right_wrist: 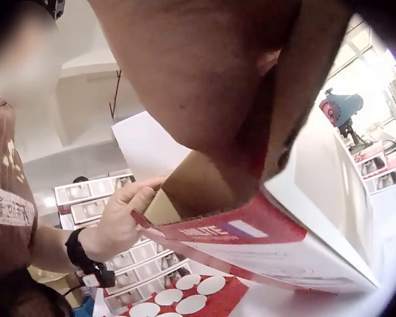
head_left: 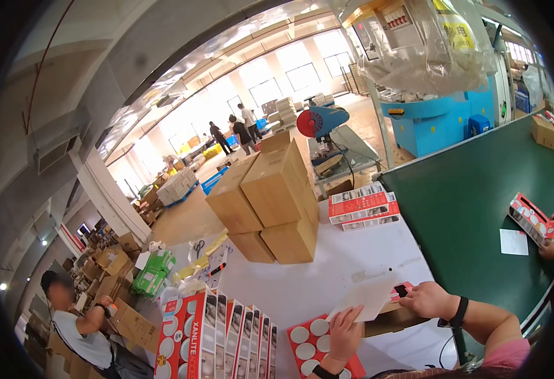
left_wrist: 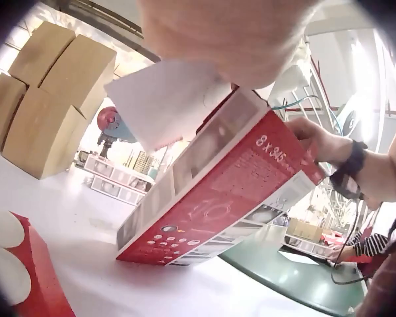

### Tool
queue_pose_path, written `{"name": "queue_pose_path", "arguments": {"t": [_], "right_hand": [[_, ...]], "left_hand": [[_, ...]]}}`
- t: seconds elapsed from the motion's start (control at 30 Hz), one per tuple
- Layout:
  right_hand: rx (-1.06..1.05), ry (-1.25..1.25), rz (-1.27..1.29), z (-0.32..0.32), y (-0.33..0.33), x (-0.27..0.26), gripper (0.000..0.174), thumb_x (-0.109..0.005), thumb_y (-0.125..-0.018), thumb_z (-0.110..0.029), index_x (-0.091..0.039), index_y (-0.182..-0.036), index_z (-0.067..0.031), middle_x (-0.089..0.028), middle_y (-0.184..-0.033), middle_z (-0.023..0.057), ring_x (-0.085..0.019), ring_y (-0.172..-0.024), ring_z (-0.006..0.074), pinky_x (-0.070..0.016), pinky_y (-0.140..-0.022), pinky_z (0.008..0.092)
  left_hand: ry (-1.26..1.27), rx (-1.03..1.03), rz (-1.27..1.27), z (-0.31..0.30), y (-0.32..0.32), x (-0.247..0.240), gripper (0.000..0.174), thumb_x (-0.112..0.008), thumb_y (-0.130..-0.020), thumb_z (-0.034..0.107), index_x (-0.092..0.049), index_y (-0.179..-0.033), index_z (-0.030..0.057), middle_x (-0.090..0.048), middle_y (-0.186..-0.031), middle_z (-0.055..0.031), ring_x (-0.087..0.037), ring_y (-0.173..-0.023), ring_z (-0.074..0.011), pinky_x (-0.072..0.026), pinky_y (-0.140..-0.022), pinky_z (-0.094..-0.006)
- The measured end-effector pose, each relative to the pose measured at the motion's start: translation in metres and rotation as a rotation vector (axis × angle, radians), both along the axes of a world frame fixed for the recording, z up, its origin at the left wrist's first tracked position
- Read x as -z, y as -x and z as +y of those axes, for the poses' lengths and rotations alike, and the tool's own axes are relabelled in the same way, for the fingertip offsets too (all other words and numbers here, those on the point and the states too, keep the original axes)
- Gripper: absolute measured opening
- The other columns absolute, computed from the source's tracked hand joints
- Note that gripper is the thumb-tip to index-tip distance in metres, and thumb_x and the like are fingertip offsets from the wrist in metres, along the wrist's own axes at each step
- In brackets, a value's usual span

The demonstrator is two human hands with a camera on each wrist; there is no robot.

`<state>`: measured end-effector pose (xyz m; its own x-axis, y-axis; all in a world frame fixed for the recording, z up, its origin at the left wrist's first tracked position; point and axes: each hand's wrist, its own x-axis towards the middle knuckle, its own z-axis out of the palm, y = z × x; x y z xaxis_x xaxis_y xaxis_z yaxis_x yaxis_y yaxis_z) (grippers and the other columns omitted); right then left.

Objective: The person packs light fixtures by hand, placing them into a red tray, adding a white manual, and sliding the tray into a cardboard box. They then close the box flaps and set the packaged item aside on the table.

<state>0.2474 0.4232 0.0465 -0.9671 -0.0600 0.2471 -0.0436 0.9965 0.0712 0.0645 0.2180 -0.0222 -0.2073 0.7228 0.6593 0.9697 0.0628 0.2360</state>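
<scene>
A red-and-white product box (head_left: 398, 292) lies open between my hands on the white table (head_left: 327, 265), its brown inside (right_wrist: 191, 188) showing. My right hand (head_left: 425, 298) grips the box's right end, fingers curled round it. At the box's open left end, my left hand (head_left: 343, 331) pinches a white paper sheet (head_left: 365, 300). In the left wrist view the sheet (left_wrist: 165, 99) sticks up above the tilted box (left_wrist: 231, 191), and the right hand (left_wrist: 320, 142) holds the far end. The right wrist view shows the left hand (right_wrist: 122, 221) at the flap edge.
A red tray of white discs (head_left: 315, 344) and a row of upright red boxes (head_left: 220, 341) stand at the front left. Brown cartons (head_left: 270, 202) and stacked red boxes (head_left: 362, 205) sit behind. A green belt (head_left: 472, 202) runs at the right, where another person's hand (head_left: 548, 249) holds a box.
</scene>
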Motion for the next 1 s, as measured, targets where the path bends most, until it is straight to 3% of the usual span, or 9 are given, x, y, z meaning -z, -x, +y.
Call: {"name": "queue_pose_path", "arguments": {"t": [0.1,0.23,0.3,0.43,0.63,0.73,0.83,0.9,1.0], "right_hand": [[-0.029,0.069,0.025,0.003,0.001,0.002,0.017,-0.057,-0.078,-0.017,-0.065,-0.092,-0.0119,-0.063,-0.071,0.0023,-0.065,-0.066,0.0227,-0.0506,-0.057,0.0365],[-0.039,0.049,0.059,0.0,-0.001,-0.006,0.016,-0.057,-0.079,-0.017,-0.066,-0.091,-0.0113,-0.064,-0.071,0.0032,-0.065,-0.066,0.0238,-0.0509,-0.058,0.0366],[-0.064,0.118,0.018,-0.002,-0.002,-0.012,0.017,-0.06,-0.078,-0.017,-0.067,-0.092,-0.0114,-0.064,-0.071,0.0037,-0.065,-0.066,0.0242,-0.0511,-0.058,0.0361],[-0.118,0.156,0.074,0.005,-0.001,-0.002,0.018,-0.063,-0.076,-0.019,-0.067,-0.092,-0.0114,-0.064,-0.069,0.004,-0.064,-0.063,0.0245,-0.0507,-0.057,0.0359],[0.148,0.022,0.295,-0.027,-0.016,-0.047,0.033,-0.07,-0.073,-0.02,-0.065,-0.104,-0.0087,-0.066,-0.103,0.0092,-0.061,-0.097,0.0283,-0.0463,-0.089,0.0423],[0.422,0.284,0.334,-0.042,-0.024,-0.04,0.072,-0.079,-0.063,-0.012,-0.05,-0.129,-0.0031,-0.045,-0.136,0.0219,-0.045,-0.124,0.0371,-0.0377,-0.104,0.0449],[0.495,0.575,0.579,-0.027,-0.019,0.006,0.074,-0.075,-0.067,-0.007,-0.043,-0.134,-0.001,-0.044,-0.137,0.023,-0.044,-0.123,0.0394,-0.0381,-0.104,0.0456],[0.523,0.654,0.599,-0.018,-0.019,0.014,0.073,-0.07,-0.07,-0.002,-0.04,-0.136,-0.0003,-0.046,-0.134,0.0214,-0.047,-0.122,0.0374,-0.039,-0.105,0.0418],[0.449,1.496,0.583,-0.003,-0.016,0.049,0.062,-0.062,-0.078,-0.002,-0.041,-0.136,-0.0019,-0.05,-0.129,0.0134,-0.052,-0.116,0.0216,-0.0384,-0.104,0.0335]], "left_hand": [[0.095,-0.239,-0.026,0.011,-0.032,-0.019,0.03,-0.065,-0.081,0.017,-0.062,-0.109,0.0066,-0.057,-0.127,-0.0054,-0.049,-0.119,-0.0248,-0.0358,-0.101,-0.0459],[0.016,-0.217,-0.111,0.013,-0.036,-0.024,0.046,-0.067,-0.081,0.018,-0.055,-0.123,0.005,-0.062,-0.111,-0.0114,-0.054,-0.108,-0.0308,-0.0407,-0.095,-0.0437],[0.023,-0.014,-0.514,0.017,-0.028,-0.014,0.038,-0.067,-0.082,0.013,-0.06,-0.119,0.0062,-0.064,-0.104,-0.0121,-0.06,-0.097,-0.0299,-0.0473,-0.085,-0.0381],[-0.004,0.145,-0.776,0.018,-0.022,-0.006,0.03,-0.066,-0.083,0.007,-0.065,-0.113,0.0069,-0.065,-0.099,-0.0124,-0.063,-0.085,-0.0263,-0.0498,-0.075,-0.0319],[0.017,-0.005,-0.901,0.019,-0.025,-0.015,0.024,-0.065,-0.086,0.007,-0.07,-0.108,0.0069,-0.066,-0.094,-0.0118,-0.064,-0.086,-0.0227,-0.0492,-0.076,-0.0295],[-0.109,-0.044,-0.764,0.022,-0.019,-0.01,0.022,-0.066,-0.085,0.014,-0.071,-0.106,0.0089,-0.066,-0.092,-0.0147,-0.065,-0.076,-0.0254,-0.0504,-0.07,-0.0318],[-0.093,-0.044,-0.782,0.026,-0.023,-0.01,0.022,-0.066,-0.085,0.014,-0.071,-0.107,0.0089,-0.066,-0.089,-0.0143,-0.064,-0.076,-0.0249,-0.0501,-0.069,-0.0312],[-0.053,-0.066,-0.807,0.026,-0.027,-0.011,0.022,-0.065,-0.086,0.014,-0.071,-0.107,0.0088,-0.066,-0.089,-0.0139,-0.064,-0.076,-0.024,-0.0499,-0.069,-0.0309],[-0.01,-0.057,-0.87,0.03,-0.035,-0.008,0.023,-0.065,-0.087,0.015,-0.071,-0.108,0.0088,-0.065,-0.088,-0.0117,-0.063,-0.076,-0.0197,-0.0486,-0.069,-0.0287]]}}
